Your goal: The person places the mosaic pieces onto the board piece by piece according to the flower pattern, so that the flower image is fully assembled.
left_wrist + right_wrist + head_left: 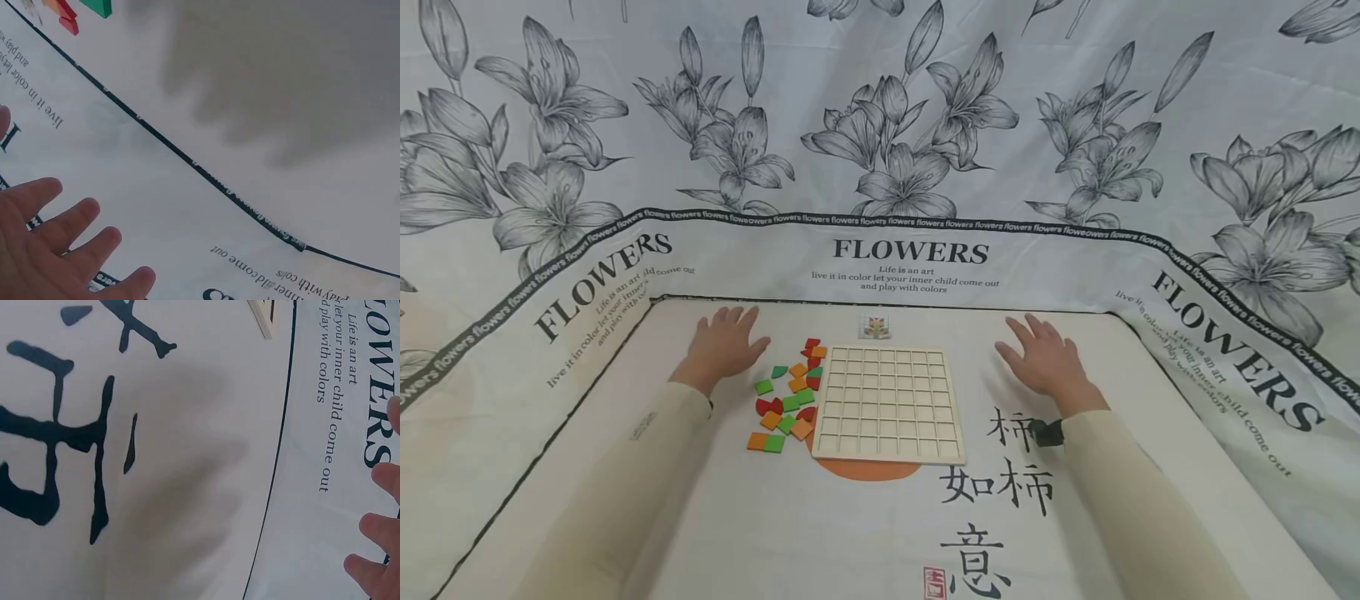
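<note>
A pale wooden grid board [887, 406] lies on the table with bare squares across it. To its left is a loose cluster of small flat pieces: green squares [763, 387], orange squares [757, 442] and red rounded pieces [764, 407]. My left hand [722, 346] is spread above the table, up and left of the pieces, holding nothing. Right of the board, my right hand [1041, 358] is likewise spread with fingers apart and holds nothing. Beyond the board's far edge lies a small picture card [875, 327] with a coloured flower-like pattern.
The white tablecloth [737, 525] carries black brush characters [976, 560] and an orange printed shape [868, 471] partly under the board. A floral cloth wall [910, 275] rises at the back and sides. A black band [1047, 432] shows at the right wrist.
</note>
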`<state>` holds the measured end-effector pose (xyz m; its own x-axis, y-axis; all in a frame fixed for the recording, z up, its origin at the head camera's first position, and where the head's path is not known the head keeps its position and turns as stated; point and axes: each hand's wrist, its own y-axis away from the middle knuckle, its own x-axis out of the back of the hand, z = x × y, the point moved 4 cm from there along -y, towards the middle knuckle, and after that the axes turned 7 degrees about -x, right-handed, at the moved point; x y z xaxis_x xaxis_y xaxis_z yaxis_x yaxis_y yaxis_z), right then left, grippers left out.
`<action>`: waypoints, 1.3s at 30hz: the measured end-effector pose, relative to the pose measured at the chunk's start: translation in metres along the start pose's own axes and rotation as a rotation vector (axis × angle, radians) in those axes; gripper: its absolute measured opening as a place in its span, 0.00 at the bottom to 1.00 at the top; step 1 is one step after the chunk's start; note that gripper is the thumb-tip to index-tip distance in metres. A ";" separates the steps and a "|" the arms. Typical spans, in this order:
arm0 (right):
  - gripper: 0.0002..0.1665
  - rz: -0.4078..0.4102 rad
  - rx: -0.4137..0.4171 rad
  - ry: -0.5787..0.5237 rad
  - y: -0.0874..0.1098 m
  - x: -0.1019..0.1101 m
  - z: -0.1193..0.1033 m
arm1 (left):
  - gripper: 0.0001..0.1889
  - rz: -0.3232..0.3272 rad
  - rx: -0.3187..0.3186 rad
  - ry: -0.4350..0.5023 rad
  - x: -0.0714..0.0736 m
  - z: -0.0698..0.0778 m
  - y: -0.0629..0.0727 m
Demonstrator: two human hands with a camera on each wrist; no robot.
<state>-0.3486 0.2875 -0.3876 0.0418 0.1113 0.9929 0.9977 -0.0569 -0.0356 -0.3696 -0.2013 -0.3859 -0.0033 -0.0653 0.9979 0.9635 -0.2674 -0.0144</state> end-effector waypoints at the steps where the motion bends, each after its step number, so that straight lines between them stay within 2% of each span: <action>1: 0.45 0.000 0.007 0.002 0.001 -0.001 -0.001 | 0.37 0.002 -0.008 -0.008 -0.001 0.002 0.001; 9: 0.42 0.014 0.082 -0.028 0.012 -0.012 -0.012 | 0.35 0.005 -0.069 -0.034 -0.009 0.019 0.012; 13: 0.41 -0.002 0.086 -0.081 0.018 -0.015 -0.018 | 0.34 -0.009 -0.082 -0.005 -0.011 0.027 0.015; 21: 0.41 -0.052 0.088 -0.146 0.026 -0.023 -0.029 | 0.28 -0.047 -0.104 -0.008 -0.020 0.040 0.017; 27: 0.41 -0.064 0.118 -0.176 0.031 -0.029 -0.037 | 0.25 -0.100 -0.099 0.069 -0.025 0.049 0.020; 34: 0.41 -0.093 0.118 -0.199 0.033 -0.040 -0.041 | 0.21 -0.173 -0.068 0.210 -0.034 0.057 0.023; 39: 0.41 -0.101 0.141 -0.213 0.034 -0.046 -0.044 | 0.17 -0.206 -0.070 0.249 -0.039 0.062 0.024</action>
<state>-0.3185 0.2363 -0.4295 -0.0631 0.3164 0.9465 0.9943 0.1020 0.0322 -0.3296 -0.1459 -0.4212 -0.2695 -0.2334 0.9343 0.9150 -0.3646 0.1728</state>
